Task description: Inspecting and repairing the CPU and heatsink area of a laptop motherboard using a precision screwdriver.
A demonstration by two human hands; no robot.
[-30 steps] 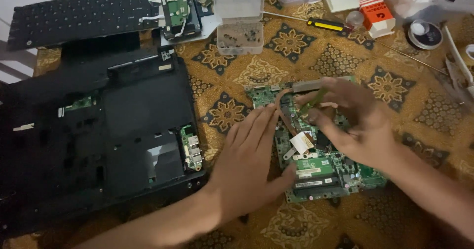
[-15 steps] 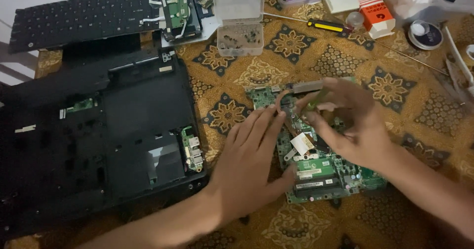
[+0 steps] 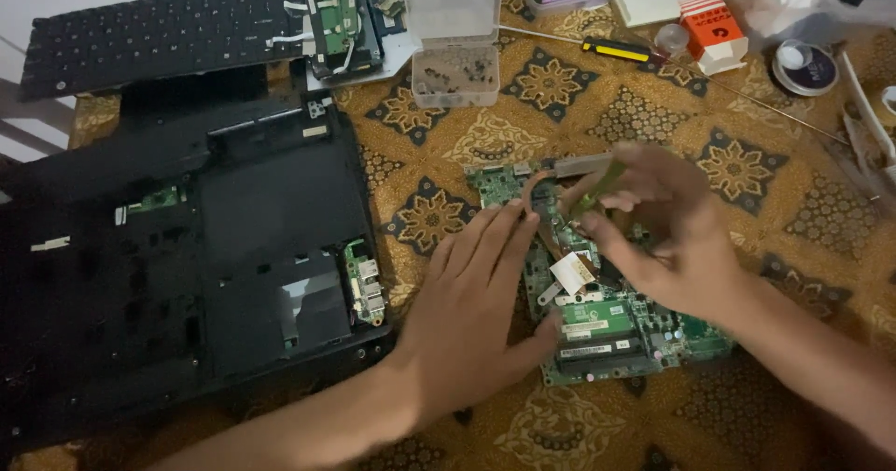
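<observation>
**Both hands down on the green board**

The green circuit board (image 3: pixel 597 326) lay flat on the patterned cloth (image 3: pixel 653 116) over the worktop, just right of the black laptop shell (image 3: pixel 187 275). The left hand (image 3: pixel 476 317) pressed palm-down on the board's left edge, fingers stretched out and holding nothing. The right hand (image 3: pixel 667 238) hovered over the board's upper half, fingers pinched on a slim green tool (image 3: pixel 597 188), blurred at its tip. Further back sat the detached keyboard (image 3: pixel 168 32), a clear screw box (image 3: pixel 455 46) and a yellow-handled screwdriver (image 3: pixel 621 51).
</observation>
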